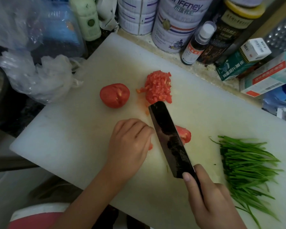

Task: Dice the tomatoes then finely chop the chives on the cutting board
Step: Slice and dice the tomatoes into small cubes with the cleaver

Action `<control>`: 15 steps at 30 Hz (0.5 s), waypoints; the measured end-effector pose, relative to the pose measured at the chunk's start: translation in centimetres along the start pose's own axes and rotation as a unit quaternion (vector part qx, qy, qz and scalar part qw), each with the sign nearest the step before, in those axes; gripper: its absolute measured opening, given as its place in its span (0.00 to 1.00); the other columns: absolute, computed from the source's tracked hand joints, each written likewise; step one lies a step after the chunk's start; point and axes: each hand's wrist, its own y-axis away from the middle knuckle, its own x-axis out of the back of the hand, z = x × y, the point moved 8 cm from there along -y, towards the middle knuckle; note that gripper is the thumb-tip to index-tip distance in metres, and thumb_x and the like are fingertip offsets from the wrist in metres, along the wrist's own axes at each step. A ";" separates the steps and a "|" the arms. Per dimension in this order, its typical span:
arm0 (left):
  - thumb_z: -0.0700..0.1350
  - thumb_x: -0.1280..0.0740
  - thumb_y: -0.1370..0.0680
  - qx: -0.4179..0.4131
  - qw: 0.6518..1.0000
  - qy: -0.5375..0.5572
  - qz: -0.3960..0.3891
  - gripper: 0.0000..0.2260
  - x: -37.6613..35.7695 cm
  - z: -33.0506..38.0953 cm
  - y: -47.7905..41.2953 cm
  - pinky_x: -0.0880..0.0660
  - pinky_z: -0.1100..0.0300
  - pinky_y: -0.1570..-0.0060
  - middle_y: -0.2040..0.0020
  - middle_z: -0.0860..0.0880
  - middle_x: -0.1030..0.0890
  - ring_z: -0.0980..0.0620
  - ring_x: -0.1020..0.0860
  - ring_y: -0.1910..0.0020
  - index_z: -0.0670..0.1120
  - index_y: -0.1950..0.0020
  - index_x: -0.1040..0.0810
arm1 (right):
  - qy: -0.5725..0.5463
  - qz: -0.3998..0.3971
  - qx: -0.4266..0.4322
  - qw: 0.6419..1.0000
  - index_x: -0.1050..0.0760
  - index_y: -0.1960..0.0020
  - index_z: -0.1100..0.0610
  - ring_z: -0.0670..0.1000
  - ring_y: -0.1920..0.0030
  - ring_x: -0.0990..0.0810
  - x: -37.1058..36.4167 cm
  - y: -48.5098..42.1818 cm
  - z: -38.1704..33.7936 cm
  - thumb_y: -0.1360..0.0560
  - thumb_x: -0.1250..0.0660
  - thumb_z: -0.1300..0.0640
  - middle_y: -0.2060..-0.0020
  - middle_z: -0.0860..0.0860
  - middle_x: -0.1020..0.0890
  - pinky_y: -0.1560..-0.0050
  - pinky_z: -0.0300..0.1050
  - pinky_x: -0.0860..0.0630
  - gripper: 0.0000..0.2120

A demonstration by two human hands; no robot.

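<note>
Head view: right hand (211, 200) grips knife (168, 138), its length pointing away-left; left hand (130, 142) curls over tomato piece (186, 135).

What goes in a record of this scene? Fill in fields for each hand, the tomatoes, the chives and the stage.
left hand: holds tomato piece steady, fingers curled
right hand: grips knife, blade across that piece
dice: heaped at middle of board
half tomato: uncut, left of dice
chives: whole, board's right end
stage: tomatoes partly diced; chives not begun
</note>
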 end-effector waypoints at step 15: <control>0.53 0.33 0.22 0.051 0.995 0.046 -0.077 0.19 1.7 -3.2 5.3 0.26 0.62 0.40 0.39 0.44 0.20 0.50 0.23 0.41 0.41 0.39 0.20 | -0.098 -0.093 -0.042 0.990 0.42 0.55 0.32 0.44 0.75 0.28 -3.3 1.1 -0.5 0.26 0.51 0.33 0.75 0.41 0.26 0.75 0.30 0.37 0.05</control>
